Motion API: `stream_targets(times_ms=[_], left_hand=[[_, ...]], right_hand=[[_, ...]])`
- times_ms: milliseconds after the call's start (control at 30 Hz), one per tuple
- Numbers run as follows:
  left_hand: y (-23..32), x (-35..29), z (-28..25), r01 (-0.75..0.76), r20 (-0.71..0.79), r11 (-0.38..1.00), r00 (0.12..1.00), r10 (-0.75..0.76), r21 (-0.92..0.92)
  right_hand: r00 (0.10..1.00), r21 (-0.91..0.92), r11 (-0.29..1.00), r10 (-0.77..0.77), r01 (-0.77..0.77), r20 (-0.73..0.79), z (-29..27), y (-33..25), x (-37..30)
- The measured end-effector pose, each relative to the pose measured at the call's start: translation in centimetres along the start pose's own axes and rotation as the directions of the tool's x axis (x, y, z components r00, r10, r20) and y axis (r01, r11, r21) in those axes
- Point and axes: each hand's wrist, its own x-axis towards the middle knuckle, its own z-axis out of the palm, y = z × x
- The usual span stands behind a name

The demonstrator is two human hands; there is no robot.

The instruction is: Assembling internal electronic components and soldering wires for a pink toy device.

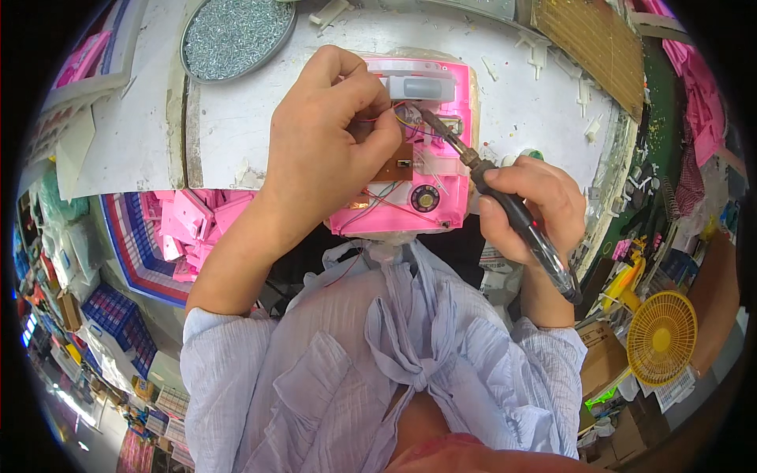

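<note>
Head view looks straight down on our two hands at a white tabletop [236, 118], where a pink plastic housing [453, 206] lies open just in front of our chest. Our left hand [327, 138] rests over the left part of the housing, its fingers [371, 118] pinched together on what looks like a thin wire above a small brown circuit board [397, 165]; we cannot tell exactly what they grip. Our right hand [536, 206] is clenched around the dark handle of a soldering iron [505, 201], which slants up and left so that its metal tip sits among the red and blue wires near the top of the board. A small round speaker [425, 199] lies in the lower part of the housing, with red wires trailing beside it. At the far left of the tabletop stands a round tray of small metal screws [233, 31]. Below the tabletop on our left, a heap of pink plastic parts [193, 229] fills a bin, and a yellow fan [661, 335] stands low on our right.
</note>
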Motion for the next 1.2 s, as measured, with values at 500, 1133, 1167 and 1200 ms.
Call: stream_targets(times_ms=[500, 1133, 1167, 1200], left_hand=[[-0.1, -0.3, 0.2, 0.018, 0.007, 0.999, 1.000, -0.018, -0.041], [0.3, -0.1, 0.5, 0.018, -0.016, 1.000, 1.000, -0.018, -0.022], [0.4, -0.1, 0.5, 0.015, -0.019, 1.000, 1.000, -0.015, -0.020], [0.4, -0.1, 0.4, 0.013, -0.021, 1.000, 1.000, -0.013, -0.019]], right_hand=[[0.995, -0.093, 0.991, -0.090, 0.093, 0.036, 0.5, 0.8, -0.1], [0.998, -0.006, 1.000, -0.027, 0.027, 0.054, -0.7, 0.8, 0.0], [0.998, -0.008, 1.000, -0.024, 0.024, 0.063, -0.8, 0.8, 0.0], [0.998, -0.001, 1.000, -0.025, 0.025, 0.060, -0.8, 0.9, 0.0]])
